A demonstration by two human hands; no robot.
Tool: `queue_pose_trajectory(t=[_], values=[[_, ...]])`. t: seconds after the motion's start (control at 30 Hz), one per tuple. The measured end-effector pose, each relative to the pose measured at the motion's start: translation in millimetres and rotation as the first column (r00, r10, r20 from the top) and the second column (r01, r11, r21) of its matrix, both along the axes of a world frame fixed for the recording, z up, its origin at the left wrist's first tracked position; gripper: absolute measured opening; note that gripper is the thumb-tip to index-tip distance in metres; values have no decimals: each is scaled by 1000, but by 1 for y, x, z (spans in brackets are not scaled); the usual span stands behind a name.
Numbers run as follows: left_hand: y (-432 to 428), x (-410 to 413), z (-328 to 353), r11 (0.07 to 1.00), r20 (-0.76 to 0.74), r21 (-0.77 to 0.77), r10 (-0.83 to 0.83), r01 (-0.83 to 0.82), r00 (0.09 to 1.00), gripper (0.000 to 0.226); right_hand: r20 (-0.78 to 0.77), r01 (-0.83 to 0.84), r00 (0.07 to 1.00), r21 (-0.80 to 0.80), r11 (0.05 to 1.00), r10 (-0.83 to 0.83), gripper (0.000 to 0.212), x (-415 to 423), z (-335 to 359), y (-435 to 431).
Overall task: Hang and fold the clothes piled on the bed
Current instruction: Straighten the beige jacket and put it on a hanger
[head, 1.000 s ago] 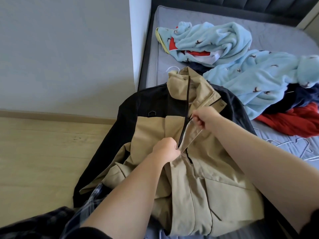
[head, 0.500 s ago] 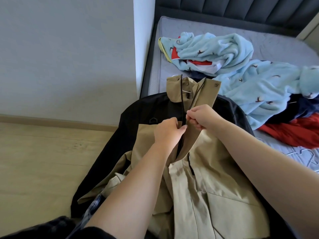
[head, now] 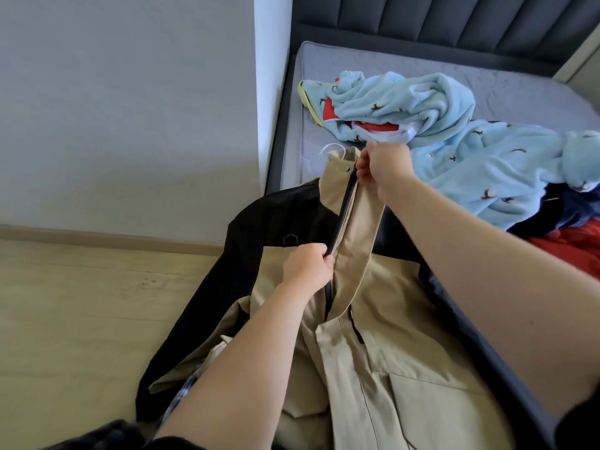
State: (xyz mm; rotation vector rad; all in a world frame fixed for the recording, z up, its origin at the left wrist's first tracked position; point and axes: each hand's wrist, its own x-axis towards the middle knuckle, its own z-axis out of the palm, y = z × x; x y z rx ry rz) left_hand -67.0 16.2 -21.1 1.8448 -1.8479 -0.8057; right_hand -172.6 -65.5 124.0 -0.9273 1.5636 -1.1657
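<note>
— What is lying around you, starting from the left?

— The wooden floor (head: 81, 319) is running bare along the grey wall (head: 130, 108), leaving open room on that side. The tan and black jacket (head: 399, 303) is draping over the left edge of the grey mattress (head: 373, 63), with its black side hanging toward the floor.

— And your hands?

— My left hand (head: 308, 267) is pinching the jacket's front opening, fingers curled. My right hand (head: 384, 168) is gripping the front edge up at the collar, just beside a white hanger hook (head: 331, 147).

— And further right?

— The mattress is showing bare near the headboard (head: 438, 21). A light blue fleece (head: 470, 151) is sprawling across its middle, and a red garment (head: 571, 251) is bunching at the right edge.
</note>
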Motion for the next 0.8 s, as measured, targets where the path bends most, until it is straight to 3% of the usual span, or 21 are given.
queue_pose_trajectory(t=[0.1,0.2,0.27,0.3,0.37,0.43,0.5,0.6,0.8], values=[[-2,6,-3,1000,-18,-1,16,-16,1000,39,-116,2,993,-149,989,-20,35,4,-1,-10],[0,10,-13,995,-47,89,49,-45,998,36,-257,-93,965,-136,986,56,34,0,-28,-11],[1,12,-18,991,-59,102,90,-84,994,23,-402,-41,915,-162,986,-28,33,-15,-44,-17],[1,13,-17,992,-66,71,110,-105,992,12,-493,11,864,-185,983,-102,33,-26,-50,-21],[-5,12,-15,993,-99,-44,106,-111,989,43,-709,16,694,-158,987,-125,29,-50,-64,-28],[-12,8,-13,990,-139,-131,31,-49,990,67,-859,-62,511,-4,998,28,29,-69,-81,-38],[-15,2,-10,992,-149,-115,-61,44,987,70,-901,-99,387,174,980,198,39,-79,-95,-47],[-19,-1,-14,992,-165,-4,-122,123,979,70,-879,-99,299,360,928,372,51,-82,-109,-57],[-21,-4,-14,988,-195,49,-134,146,972,69,-871,-86,256,412,907,420,59,-83,-123,-69]])
